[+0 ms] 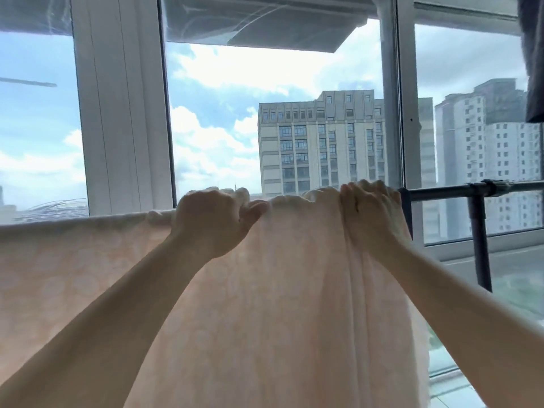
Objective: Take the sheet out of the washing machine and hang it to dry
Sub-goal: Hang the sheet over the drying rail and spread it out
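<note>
A pale peach sheet [279,304] with a faint round pattern hangs over a dark metal drying rail [441,192] in front of the window. It lies flat along the rail on the left and is bunched in folds between my hands. My left hand [215,219] grips the sheet's top edge on the rail, thumb pinching the cloth. My right hand [371,210] is curled over the bunched top edge near the sheet's right end. The rail under the sheet is hidden.
The rail runs on bare to the right, with a vertical post [481,242] and a clamp joint. White window frames [123,107] stand close behind. A dark cloth [534,54] hangs at the top right. Tall buildings show through the glass.
</note>
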